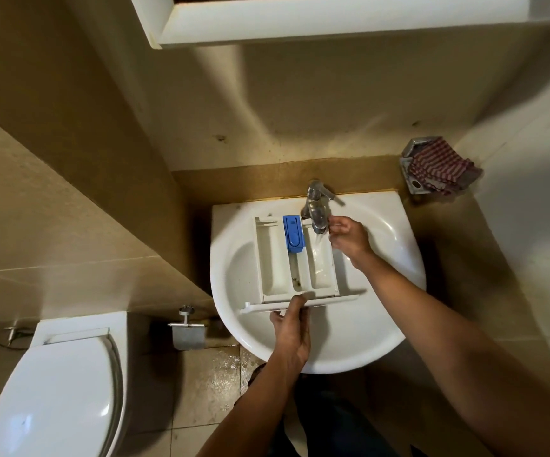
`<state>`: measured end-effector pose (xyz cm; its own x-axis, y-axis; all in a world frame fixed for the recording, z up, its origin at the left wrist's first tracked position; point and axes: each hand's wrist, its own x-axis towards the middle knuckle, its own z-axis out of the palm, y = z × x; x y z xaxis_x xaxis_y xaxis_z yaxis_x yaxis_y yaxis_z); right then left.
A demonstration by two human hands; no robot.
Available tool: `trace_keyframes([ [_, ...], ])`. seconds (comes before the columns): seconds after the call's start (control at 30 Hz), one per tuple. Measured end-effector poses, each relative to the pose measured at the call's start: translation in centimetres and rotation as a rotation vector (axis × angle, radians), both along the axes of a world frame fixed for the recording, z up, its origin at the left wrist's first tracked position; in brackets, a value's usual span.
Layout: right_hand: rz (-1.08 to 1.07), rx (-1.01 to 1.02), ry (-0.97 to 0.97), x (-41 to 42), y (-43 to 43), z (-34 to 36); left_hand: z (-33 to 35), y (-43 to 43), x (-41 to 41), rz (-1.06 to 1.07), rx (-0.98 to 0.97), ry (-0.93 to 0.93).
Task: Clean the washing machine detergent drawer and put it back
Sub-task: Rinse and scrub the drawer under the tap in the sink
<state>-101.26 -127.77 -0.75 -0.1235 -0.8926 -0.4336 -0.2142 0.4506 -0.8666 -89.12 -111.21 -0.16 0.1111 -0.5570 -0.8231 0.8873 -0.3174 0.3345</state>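
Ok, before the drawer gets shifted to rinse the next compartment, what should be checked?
1. Tap running, stream landing in the right compartment: ok.
2. Left hand grip on the detergent drawer front panel: ok.
3. Drawer held over the sink: ok.
4. Middle compartment free of residue: not ok, dark specks.
5. Blue insert taken out: not ok, seated at the back.
6. Right hand holding anything: cannot tell.

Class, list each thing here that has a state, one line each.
tap, running
detergent drawer, out, held over the sink under the tap
toilet lid, down
left hand, grips the drawer's front
right hand, at the spout; grip unclear
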Motion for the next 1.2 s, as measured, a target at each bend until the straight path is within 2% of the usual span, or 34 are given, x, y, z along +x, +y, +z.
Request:
trace_keyframes([
  [0.2, 0.082, 0.162, -0.039, -1.6, 1.3, -1.4, -0.9, -0.5, 0.3, 0.001, -0.053, -0.069],
  [0.5, 0.055, 0.136, -0.069, -0.9, 1.9, -2.2, -1.0, -0.4, 0.3, -0.007, -0.023, -0.109],
  [1.0, 0.326, 0.220, -0.160, -0.4, 1.8, -1.8, -0.4, 1.4, -3.7, 0.196, 0.064, -0.209],
  [1.07, 0.365, 0.233, -0.098, -0.3, 1.3, -1.6, -0.1, 0.8, -3.9, 0.192, 0.071, -0.200],
  [1.2, 0.598, 0.286, 0.240, -0.4, 0.9, -1.3, 0.4, -0.3, -4.7, 0.186, 0.108, -0.195],
])
